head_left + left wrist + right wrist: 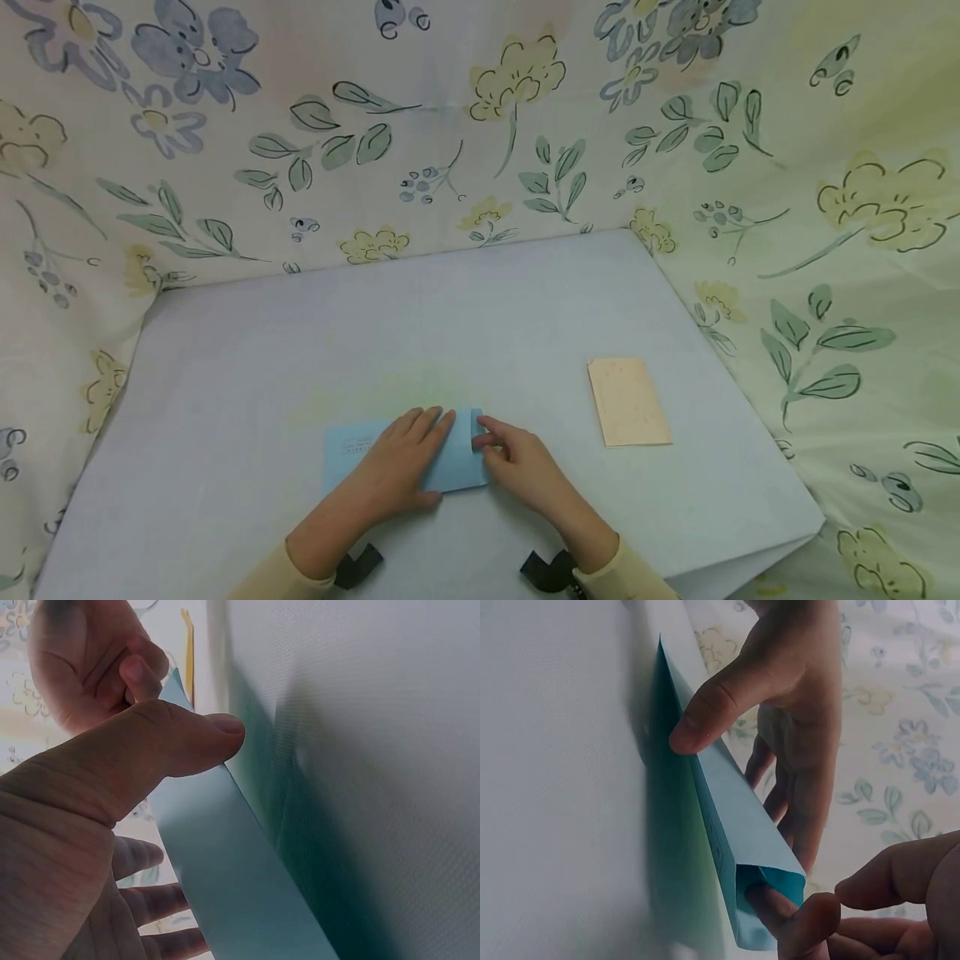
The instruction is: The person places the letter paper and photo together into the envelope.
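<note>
A light blue paper envelope (459,457) lies on the white table in front of me, its printed lines to the left. My left hand (408,454) rests across it, fingers straight over the top and thumb at the near long edge. At the envelope's right end the mouth gapes, as the right wrist view shows of the blue envelope (739,806). There, one bent finger of my right hand (521,462) reaches inside the opening. The right thumb stays outside, apart from the paper. Part of the envelope is hidden under the left hand.
To the right on the table lies a beige rectangular folded paper or card (630,402). Floral cloth (450,167) hangs behind the table and along its sides. Black straps (547,572) show near both wrists.
</note>
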Demonstrator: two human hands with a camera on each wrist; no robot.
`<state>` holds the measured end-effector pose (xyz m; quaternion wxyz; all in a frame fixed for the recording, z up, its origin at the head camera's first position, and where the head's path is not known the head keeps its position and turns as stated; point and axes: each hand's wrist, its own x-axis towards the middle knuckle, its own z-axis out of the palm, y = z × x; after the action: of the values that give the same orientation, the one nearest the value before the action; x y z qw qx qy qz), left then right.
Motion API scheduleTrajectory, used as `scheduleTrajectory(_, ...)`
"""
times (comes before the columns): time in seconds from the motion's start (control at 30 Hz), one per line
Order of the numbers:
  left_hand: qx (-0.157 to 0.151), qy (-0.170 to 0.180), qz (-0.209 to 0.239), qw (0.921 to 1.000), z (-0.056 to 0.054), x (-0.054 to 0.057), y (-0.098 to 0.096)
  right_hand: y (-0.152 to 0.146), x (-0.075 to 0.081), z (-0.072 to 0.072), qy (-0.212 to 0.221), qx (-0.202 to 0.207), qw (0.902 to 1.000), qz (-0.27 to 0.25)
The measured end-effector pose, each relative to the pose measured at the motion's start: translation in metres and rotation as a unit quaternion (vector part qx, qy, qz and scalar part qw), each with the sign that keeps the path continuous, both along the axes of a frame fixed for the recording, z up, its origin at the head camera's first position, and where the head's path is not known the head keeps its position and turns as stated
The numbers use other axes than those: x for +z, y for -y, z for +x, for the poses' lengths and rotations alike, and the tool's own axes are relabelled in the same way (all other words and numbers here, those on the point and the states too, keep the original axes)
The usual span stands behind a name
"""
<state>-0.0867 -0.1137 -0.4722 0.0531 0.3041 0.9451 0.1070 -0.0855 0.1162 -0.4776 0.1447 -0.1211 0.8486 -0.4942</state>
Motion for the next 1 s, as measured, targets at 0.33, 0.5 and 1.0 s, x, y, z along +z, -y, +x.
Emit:
scheduleTrajectory(0.33,-0.011,-0.009,0.005,0.9999,0.000,-0.002,-0.001,0.006,0.001,0.002,0.002,0.006,1.0000,-0.005)
scheduleTrajectory(0.5,-0.014,-0.004,0.007,0.9999,0.000,-0.001,-0.002,0.008,0.000,0.002,0.007,0.003,0.9997,-0.022)
scheduleTrajectory(1.0,-0.021,-0.012,-0.005,0.9997,0.000,-0.002,-0.003,0.011,-0.004,-0.001,0.034,0.018,0.9978,-0.053)
